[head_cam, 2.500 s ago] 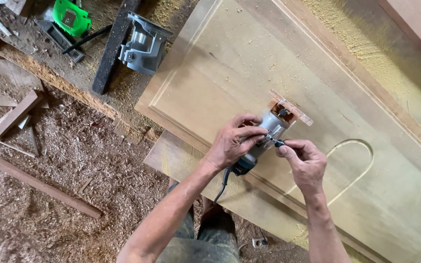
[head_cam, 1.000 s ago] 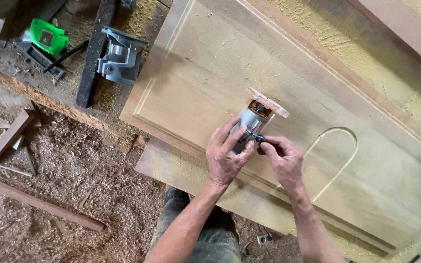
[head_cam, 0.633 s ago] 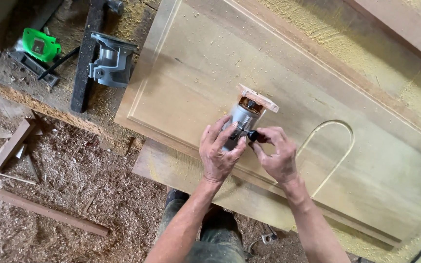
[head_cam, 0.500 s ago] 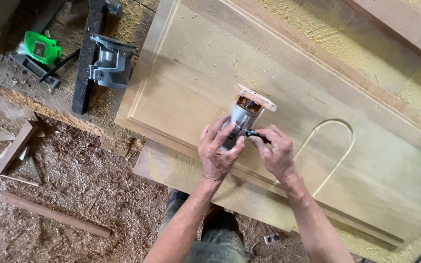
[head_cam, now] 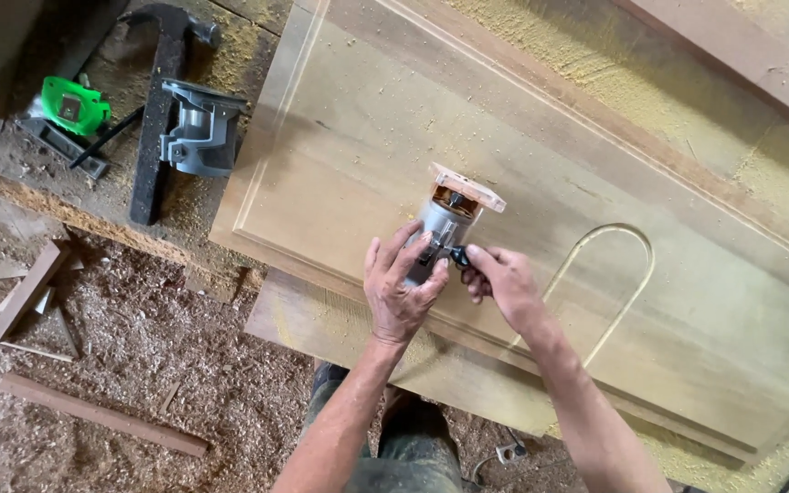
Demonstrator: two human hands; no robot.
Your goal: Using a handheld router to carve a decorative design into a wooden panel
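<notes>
Both hands shifted slightly with the router (head_cam: 449, 224). Left hand (head_cam: 401, 290) wraps its body; right hand (head_cam: 497, 281) pinches the black knob (head_cam: 457, 256) beside it.

Sawdust-covered workshop floor (head_cam: 139, 365), loose wood offcuts (head_cam: 29, 292) and a long batten (head_cam: 102, 415) at left, a dusty workbench edge (head_cam: 75, 215) above them, a reddish plank (head_cam: 732, 55) top right under yellow dust, soft even daylight

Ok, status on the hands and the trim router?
Left hand wrapped on trim router. Right hand pinching its black knob. Router on wood panel, path unobstructed.
</notes>
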